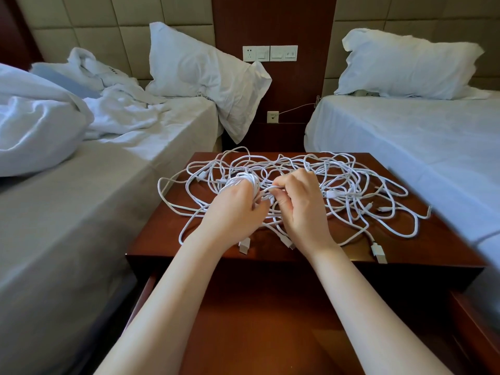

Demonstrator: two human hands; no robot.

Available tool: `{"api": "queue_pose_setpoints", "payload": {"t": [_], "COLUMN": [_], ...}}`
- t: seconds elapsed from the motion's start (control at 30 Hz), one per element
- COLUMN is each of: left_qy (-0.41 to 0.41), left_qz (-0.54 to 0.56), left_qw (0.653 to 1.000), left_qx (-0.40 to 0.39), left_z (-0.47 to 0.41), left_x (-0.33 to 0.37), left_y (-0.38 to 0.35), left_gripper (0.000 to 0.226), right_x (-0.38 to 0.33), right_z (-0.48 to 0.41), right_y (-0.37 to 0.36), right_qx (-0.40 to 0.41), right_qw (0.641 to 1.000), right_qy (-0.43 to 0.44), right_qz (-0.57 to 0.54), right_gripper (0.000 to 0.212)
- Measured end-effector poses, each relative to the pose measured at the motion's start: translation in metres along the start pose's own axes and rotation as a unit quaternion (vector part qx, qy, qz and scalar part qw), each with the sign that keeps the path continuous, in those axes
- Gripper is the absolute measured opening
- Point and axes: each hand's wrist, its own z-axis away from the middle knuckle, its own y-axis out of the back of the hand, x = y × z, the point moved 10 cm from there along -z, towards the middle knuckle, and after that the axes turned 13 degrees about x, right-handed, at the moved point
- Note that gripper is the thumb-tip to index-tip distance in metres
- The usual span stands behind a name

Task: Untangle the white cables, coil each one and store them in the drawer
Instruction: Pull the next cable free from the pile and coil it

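Both hands' fingers (281,184) pinch white cables (338,180) atop nightstand (167,239).

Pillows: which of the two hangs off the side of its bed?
The left pillow: its corner droops over the mattress edge, while the right pillow lies fully on its bed.

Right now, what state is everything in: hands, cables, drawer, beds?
Left hand, gripping a coil wound round its fingers.
Right hand, pinching a strand beside the coil.
White cables, tangled loose on the nightstand.
Drawer, pulled open; no cable visible inside.
Left bed, unmade, duvet rumpled.
Right bed, sheet smooth.
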Motion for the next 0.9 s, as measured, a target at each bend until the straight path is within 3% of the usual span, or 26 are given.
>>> {"api": "queue_pose_setpoints", "payload": {"t": [0.2,0.3,0.43,0.57,0.67,0.8,0.9], "left_qy": [0.016,0.072,0.160,0.214,0.214,0.205,0.199], "left_qz": [0.032,0.138,0.374,0.475,0.445,0.368,0.325], "left_qw": [0.999,0.987,0.913,0.850,0.867,0.907,0.922], "left_qx": [-0.026,-0.036,0.014,0.070,0.065,0.004,-0.068], "left_z": [0.002,0.000,-0.009,-0.015,-0.014,-0.008,-0.001], "left_x": [-0.002,-0.006,-0.015,-0.029,-0.033,-0.033,-0.029], "left_y": [-0.005,0.001,0.030,0.050,0.048,0.024,0.008], "left_gripper": [0.039,0.037,0.038,0.044,0.041,0.038,0.041], "right_x": [-0.005,0.011,0.022,0.034,0.029,0.029,0.005], "right_z": [-0.001,-0.003,0.001,0.012,0.009,0.001,-0.015], "right_y": [0.000,-0.001,-0.019,-0.033,-0.026,-0.004,0.014], "right_qx": [-0.002,-0.003,-0.050,-0.134,-0.102,-0.026,0.024], "right_qw": [1.000,0.999,0.996,0.987,0.992,0.992,0.998], "right_qy": [0.013,-0.042,-0.010,-0.064,-0.048,-0.109,-0.056], "right_qz": [0.002,-0.008,0.073,0.065,0.065,0.056,0.010], "right_gripper": [0.032,0.033,0.020,0.020,0.018,0.015,0.025]}}
